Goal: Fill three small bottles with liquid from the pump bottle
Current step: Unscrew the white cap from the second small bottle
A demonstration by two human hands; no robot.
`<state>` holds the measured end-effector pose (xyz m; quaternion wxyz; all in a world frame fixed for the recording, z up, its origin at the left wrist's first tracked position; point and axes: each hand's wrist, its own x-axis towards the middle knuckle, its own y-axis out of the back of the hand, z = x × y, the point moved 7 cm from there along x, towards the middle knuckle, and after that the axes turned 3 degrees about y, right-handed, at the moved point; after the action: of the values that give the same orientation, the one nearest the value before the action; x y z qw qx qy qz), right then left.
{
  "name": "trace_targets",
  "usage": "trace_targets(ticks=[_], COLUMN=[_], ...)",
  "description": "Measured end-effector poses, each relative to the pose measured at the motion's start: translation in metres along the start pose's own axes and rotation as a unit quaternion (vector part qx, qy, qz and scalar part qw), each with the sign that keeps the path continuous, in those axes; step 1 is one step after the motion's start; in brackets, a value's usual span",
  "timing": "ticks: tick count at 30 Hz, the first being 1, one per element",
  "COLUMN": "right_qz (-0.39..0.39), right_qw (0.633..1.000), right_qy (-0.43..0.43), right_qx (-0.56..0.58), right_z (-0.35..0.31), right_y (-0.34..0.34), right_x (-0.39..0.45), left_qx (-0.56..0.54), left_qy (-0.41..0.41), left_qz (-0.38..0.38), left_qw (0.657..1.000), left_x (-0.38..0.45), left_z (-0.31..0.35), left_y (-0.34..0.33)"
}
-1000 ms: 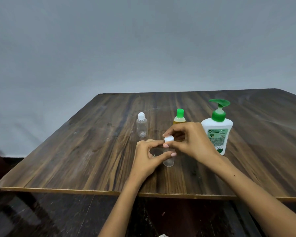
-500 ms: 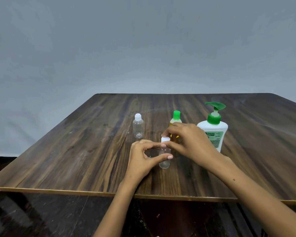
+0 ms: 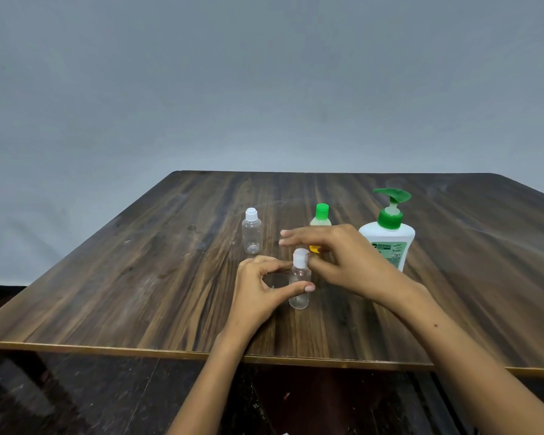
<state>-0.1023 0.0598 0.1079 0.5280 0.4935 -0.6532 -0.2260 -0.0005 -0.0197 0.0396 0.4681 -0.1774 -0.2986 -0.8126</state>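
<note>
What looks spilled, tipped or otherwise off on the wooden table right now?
Nothing stands out. The clear white-capped bottle, green-capped bottle, white pump bottle and the held clear bottle all stand upright; no spill shows.

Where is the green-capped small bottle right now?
Head view: the green-capped small bottle stands mid-table, partly hidden behind the right hand, between the pump bottle and the far clear bottle.
</note>
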Motion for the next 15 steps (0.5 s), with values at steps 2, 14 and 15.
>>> trace_targets(ticks=[2, 14, 15], right_qz=[0.030, 0.003, 0.001], right_qw=[0.998, 0.992, 0.994], right_qy=[-0.011, -0.043, -0.038], right_qx=[-0.062, -0.116, -0.098], right_z=[-0.0005, 0.0040, 0.0031], right_y=[0.0014, -0.0060, -0.0052], right_x=[0.0006, 0.0013, 0.0020], left_qx=[-0.005, -0.019, -0.021], left_qy=[0.003, 0.005, 0.005], left_qz=[0.004, 0.010, 0.009], left_qw=[1.000, 1.000, 1.000], left_x=[-0.0004, -0.0006, -0.0007], left_z=[0.0000, -0.0014, -0.0007], left_y=[0.0005, 0.0014, 0.0015])
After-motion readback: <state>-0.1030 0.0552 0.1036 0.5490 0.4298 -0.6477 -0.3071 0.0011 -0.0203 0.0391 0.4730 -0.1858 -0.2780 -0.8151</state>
